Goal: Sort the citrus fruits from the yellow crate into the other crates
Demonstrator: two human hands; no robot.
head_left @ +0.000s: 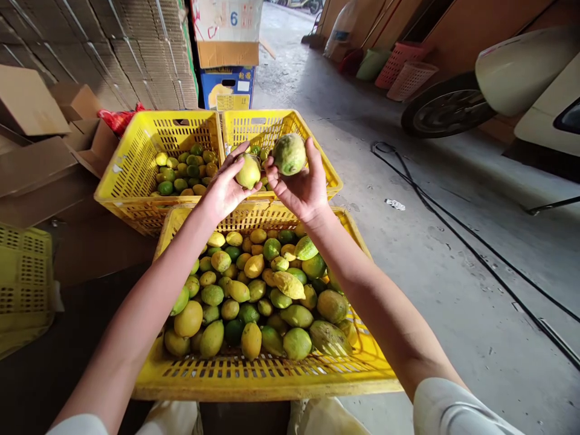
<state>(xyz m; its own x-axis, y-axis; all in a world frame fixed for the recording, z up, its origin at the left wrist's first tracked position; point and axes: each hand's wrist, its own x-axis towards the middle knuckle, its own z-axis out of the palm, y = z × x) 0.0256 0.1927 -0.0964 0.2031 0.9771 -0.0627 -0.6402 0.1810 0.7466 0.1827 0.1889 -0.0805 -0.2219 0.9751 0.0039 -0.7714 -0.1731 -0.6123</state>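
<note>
My left hand point(228, 186) grips a yellow-green lemon point(248, 171) between thumb and fingers. Beside it, my right hand point(304, 188) holds a larger, scarred green lemon point(289, 154) on its fingertips. Both hands are raised over the place where the crates meet. Below my forearms stands the near yellow plastic crate point(267, 386), bearing many loose lemons point(251, 266) in yellow and green. Behind are a back left crate point(131, 193) and a back right crate point(324, 172), each with smaller green and yellow fruit; my hands partly cover the fruit in the right one.
Flattened cardboard point(140, 54) is stacked at the back left, with opened boxes point(40, 151) before it. Another yellow crate point(25, 284) stands at the left edge. Black cables point(453, 217) cross the concrete floor at right, near a scooter wheel point(446, 106). Pink baskets point(410, 78) stand farther back.
</note>
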